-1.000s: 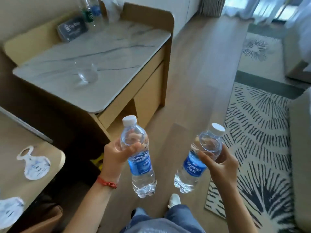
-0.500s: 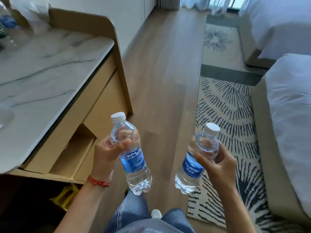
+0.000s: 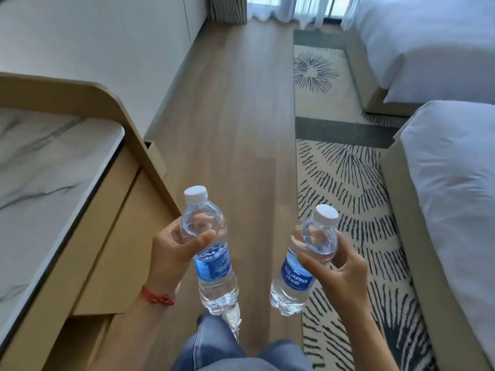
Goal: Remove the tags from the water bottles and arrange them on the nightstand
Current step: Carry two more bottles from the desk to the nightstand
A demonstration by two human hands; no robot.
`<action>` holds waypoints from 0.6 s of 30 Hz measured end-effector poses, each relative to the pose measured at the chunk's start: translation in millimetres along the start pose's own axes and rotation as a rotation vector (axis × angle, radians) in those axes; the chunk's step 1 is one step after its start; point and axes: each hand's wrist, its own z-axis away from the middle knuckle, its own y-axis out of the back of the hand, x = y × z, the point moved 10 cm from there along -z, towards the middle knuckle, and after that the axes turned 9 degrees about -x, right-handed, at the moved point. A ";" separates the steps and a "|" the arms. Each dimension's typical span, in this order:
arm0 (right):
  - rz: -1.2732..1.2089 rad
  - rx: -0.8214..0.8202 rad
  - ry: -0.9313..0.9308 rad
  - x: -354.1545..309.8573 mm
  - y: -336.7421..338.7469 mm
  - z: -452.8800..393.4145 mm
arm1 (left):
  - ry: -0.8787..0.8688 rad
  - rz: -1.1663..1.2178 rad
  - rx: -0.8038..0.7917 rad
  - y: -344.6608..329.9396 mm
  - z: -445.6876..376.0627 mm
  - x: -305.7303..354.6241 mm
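I carry two clear water bottles with white caps and blue labels, both upright and slightly tilted above the wooden floor. My left hand [image 3: 174,253] grips the left bottle [image 3: 211,261] around its upper body, thumb across the front. My right hand [image 3: 340,271] grips the right bottle [image 3: 302,266] the same way, its label reading AQUAFINA. No tag shows on either bottle neck. No nightstand can be made out in this view.
A marble-topped wooden desk [image 3: 51,183] with drawers runs along my left. A patterned rug [image 3: 345,183] and two white beds, the nearer bed [image 3: 455,183] and the farther bed [image 3: 428,44], fill the right. A strip of wooden floor [image 3: 235,116] leads toward curtains at the far end.
The view has swung right and forward: the desk slid off to the left and the beds and rug came into view. Both hands keep their bottles in the same grip.
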 end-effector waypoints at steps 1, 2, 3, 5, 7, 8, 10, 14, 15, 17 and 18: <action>-0.003 0.007 -0.004 -0.9 0.8 -18.3 | 0.004 -0.004 -0.010 -0.7 -20.2 3.1; -0.011 0.010 -0.013 -1.5 1.7 -35.8 | 0.007 -0.009 -0.016 -1.8 -39.5 5.1; -0.016 0.015 -0.021 -2.5 3.1 -52.0 | 0.011 -0.008 -0.019 -3.9 -57.5 6.5; -0.017 0.041 -0.020 -2.6 10.2 -82.7 | 0.012 -0.007 -0.022 -10.4 -91.9 8.5; -0.021 0.059 -0.024 1.0 18.8 -116.1 | 0.019 -0.008 -0.040 -21.4 -129.4 8.6; -0.026 0.063 -0.028 3.8 23.2 -133.7 | 0.021 -0.011 -0.054 -28.3 -148.2 7.7; -0.028 0.063 -0.031 11.8 32.3 -170.9 | 0.028 -0.015 -0.076 -42.3 -186.5 3.0; -0.025 0.056 -0.009 27.1 55.5 -250.0 | 0.030 -0.041 -0.089 -76.3 -264.9 -5.1; -0.023 0.054 0.000 28.9 62.7 -270.9 | 0.028 -0.045 -0.085 -86.1 -285.2 -5.6; -0.016 0.041 0.005 29.7 77.2 -311.6 | 0.034 -0.042 -0.074 -106.7 -325.5 -4.6; -0.018 0.043 0.009 28.9 86.1 -331.0 | 0.032 -0.040 -0.073 -117.6 -345.5 -2.3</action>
